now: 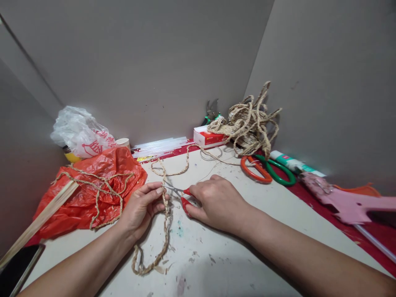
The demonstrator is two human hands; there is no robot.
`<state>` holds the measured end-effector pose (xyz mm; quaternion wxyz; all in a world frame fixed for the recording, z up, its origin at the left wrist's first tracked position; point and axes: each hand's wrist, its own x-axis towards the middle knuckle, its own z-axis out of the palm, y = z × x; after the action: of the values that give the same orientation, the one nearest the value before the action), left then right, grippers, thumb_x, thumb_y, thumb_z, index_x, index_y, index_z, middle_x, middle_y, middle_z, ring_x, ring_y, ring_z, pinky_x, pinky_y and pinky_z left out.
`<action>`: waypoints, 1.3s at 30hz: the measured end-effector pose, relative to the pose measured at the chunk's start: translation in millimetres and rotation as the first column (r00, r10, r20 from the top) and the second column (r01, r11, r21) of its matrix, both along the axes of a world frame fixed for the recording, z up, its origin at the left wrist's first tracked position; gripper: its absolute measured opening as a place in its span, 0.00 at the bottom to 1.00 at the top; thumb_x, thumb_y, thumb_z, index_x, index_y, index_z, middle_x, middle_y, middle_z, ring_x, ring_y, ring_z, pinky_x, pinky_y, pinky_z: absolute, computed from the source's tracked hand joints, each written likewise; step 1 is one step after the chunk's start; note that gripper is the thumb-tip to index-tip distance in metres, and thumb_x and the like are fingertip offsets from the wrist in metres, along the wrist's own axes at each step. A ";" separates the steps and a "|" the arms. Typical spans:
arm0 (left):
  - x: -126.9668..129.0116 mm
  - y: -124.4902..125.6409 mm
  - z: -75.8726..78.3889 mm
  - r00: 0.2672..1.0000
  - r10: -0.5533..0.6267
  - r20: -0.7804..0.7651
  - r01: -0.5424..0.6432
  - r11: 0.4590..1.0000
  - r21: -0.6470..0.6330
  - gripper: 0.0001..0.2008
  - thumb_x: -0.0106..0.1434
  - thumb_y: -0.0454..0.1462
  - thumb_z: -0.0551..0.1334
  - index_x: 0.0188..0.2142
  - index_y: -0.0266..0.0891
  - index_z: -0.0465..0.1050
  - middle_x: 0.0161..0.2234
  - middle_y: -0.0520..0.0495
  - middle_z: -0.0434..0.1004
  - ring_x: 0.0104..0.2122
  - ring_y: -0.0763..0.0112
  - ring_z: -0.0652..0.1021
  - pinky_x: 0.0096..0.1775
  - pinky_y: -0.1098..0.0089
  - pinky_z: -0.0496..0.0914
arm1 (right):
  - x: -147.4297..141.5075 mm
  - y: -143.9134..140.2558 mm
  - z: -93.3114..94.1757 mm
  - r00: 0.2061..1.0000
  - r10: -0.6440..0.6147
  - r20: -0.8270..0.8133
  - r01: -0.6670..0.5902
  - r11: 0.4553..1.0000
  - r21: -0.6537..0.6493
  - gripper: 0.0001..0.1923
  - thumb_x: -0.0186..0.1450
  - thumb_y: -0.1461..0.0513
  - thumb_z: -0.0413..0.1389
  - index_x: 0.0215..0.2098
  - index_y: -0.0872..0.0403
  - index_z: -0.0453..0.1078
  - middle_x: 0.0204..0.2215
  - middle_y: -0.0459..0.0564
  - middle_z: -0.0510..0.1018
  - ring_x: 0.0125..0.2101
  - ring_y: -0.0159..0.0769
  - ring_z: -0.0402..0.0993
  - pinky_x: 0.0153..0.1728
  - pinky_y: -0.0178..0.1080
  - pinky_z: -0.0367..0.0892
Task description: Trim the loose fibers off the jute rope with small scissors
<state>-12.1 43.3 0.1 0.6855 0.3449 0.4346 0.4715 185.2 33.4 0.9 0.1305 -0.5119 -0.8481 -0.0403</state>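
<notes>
- Left hand (144,206) pinches thin rope (166,227), fingers nearly closed; the rope's loop lies at its 6 o'clock.
- Right hand (213,200) curls round red scissors (177,191) at the left hand's 2 o'clock.

Rope (166,233) tan, braided; scissors (185,204) red-handled; front bag (84,212) orange-red; rear bag (78,134) white, red-printed; glue gun (349,204) pink.
</notes>
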 end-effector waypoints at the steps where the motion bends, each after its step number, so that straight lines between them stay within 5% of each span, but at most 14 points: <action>1: 0.2 -0.1 0.4 1.000 -0.003 0.002 0.003 1.000 -0.002 0.09 0.52 0.29 0.66 0.35 0.33 0.73 0.25 0.48 0.76 0.25 0.76 0.77 0.25 0.79 0.72 | -0.5 -0.3 0.0 1.000 0.006 0.001 -0.006 1.000 -0.003 0.15 0.60 0.53 0.52 0.28 0.55 0.71 0.24 0.50 0.78 0.26 0.36 0.71 0.34 0.39 0.54; 8: 0.7 0.0 2.6 0.999 -0.007 0.038 0.008 0.999 -0.042 0.09 0.51 0.28 0.66 0.33 0.33 0.73 0.27 0.49 0.76 0.26 0.76 0.77 0.24 0.80 0.72 | 0.9 3.6 -0.8 0.999 -0.003 0.032 0.004 1.000 -0.022 0.14 0.65 0.58 0.49 0.25 0.54 0.70 0.23 0.48 0.77 0.23 0.33 0.69 0.32 0.39 0.53; 23: -2.1 2.1 2.9 0.979 -0.094 0.180 0.103 0.994 -0.042 0.10 0.55 0.26 0.61 0.37 0.35 0.69 0.28 0.50 0.70 0.25 0.78 0.73 0.29 0.76 0.70 | 1.5 3.5 -2.1 0.998 -0.051 -0.046 0.051 0.999 0.002 0.15 0.60 0.54 0.50 0.22 0.53 0.69 0.19 0.46 0.75 0.21 0.33 0.65 0.28 0.37 0.51; 32: -1.9 0.8 6.4 0.976 -0.111 0.187 0.123 0.991 -0.051 0.13 0.52 0.27 0.64 0.38 0.36 0.69 0.28 0.50 0.70 0.23 0.79 0.70 0.22 0.79 0.63 | 2.7 4.9 -7.1 0.981 -0.042 -0.187 0.032 0.998 -0.057 0.13 0.58 0.56 0.51 0.19 0.53 0.66 0.16 0.43 0.70 0.19 0.29 0.60 0.25 0.36 0.49; 35: -1.7 -1.1 5.6 0.976 -0.153 0.158 0.161 0.986 -0.041 0.12 0.53 0.28 0.64 0.38 0.36 0.69 0.28 0.50 0.70 0.22 0.80 0.70 0.21 0.80 0.62 | -0.2 6.4 -10.8 0.828 -0.105 -0.551 -0.037 0.970 -0.240 0.14 0.59 0.56 0.51 0.18 0.54 0.62 0.14 0.40 0.64 0.18 0.27 0.56 0.23 0.34 0.48; 39: 2.1 -8.2 4.8 0.956 -0.274 0.104 0.277 0.961 -0.018 0.07 0.56 0.30 0.63 0.34 0.36 0.66 0.28 0.49 0.70 0.21 0.81 0.68 0.20 0.80 0.62 | -7.7 5.9 -8.6 0.352 -0.365 -0.862 -0.377 0.788 -0.487 0.18 0.57 0.50 0.55 0.19 0.54 0.61 0.12 0.38 0.58 0.15 0.25 0.51 0.19 0.33 0.47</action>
<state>-10.0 35.1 4.9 0.7709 0.3666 0.3548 0.3813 177.5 39.3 -7.7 0.4146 -0.4483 -0.5812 0.5379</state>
